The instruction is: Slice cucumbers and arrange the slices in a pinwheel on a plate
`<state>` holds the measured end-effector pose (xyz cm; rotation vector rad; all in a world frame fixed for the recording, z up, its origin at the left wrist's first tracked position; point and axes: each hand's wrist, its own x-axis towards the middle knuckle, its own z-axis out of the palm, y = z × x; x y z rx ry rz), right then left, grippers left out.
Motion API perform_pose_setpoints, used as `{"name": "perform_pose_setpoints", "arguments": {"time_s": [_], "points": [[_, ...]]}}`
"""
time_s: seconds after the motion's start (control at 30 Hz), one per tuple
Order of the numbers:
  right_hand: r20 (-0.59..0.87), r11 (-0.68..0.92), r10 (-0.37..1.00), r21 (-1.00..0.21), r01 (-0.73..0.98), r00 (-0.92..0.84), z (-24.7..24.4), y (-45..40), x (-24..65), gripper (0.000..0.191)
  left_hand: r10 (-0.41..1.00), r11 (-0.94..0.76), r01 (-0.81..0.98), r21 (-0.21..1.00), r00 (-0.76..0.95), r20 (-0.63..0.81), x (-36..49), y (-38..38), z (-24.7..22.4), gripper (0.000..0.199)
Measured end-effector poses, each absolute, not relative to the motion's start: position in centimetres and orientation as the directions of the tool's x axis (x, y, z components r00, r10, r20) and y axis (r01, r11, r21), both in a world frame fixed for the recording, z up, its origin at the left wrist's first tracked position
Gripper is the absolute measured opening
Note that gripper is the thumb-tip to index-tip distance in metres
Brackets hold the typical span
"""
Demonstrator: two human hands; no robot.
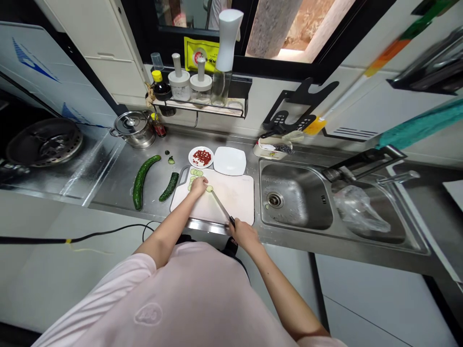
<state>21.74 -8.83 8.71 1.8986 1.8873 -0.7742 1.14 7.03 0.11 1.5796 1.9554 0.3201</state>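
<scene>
My right hand [243, 234] is wrapped round the dark handle of a kitchen knife [221, 205]. The blade slants up and left across the white cutting board [237, 197], its tip by a pale green cucumber slice [209, 189]. Over the board's left half, my left hand [198, 187] has its fingers bunched together; what they hold, if anything, is hidden. More cucumber slices [196, 172] lie behind and beside that hand. Left of the board are a cut piece of cucumber [169, 187] and a long whole cucumber [142, 182], with small cut ends [171, 160] behind them.
Behind the board stand a plate of chopped red pieces [191, 155] and a white square plate [230, 161]. A steel sink [296, 212] is to the right, a lidded pot [135, 130] at the back left. A shelf [202, 108] holds jars and bottles; a wok [43, 144] is far left.
</scene>
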Motion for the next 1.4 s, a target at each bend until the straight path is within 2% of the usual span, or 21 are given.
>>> {"name": "perform_pose_setpoints", "arguments": {"time_s": [0.83,1.4], "points": [[-0.571,-0.038,0.820,-0.138,0.990,-0.048,7.9,-7.0,20.4,0.039,0.949,0.268,0.786,0.557,-0.116,-0.294,1.0,7.2,-0.4,0.017],[-0.572,-0.048,0.819,-0.147,0.988,-0.045,7.8,-9.0,21.9,0.041,0.957,0.251,0.787,0.564,-0.115,-0.266,1.0,7.1,-0.4,0.018]]}}
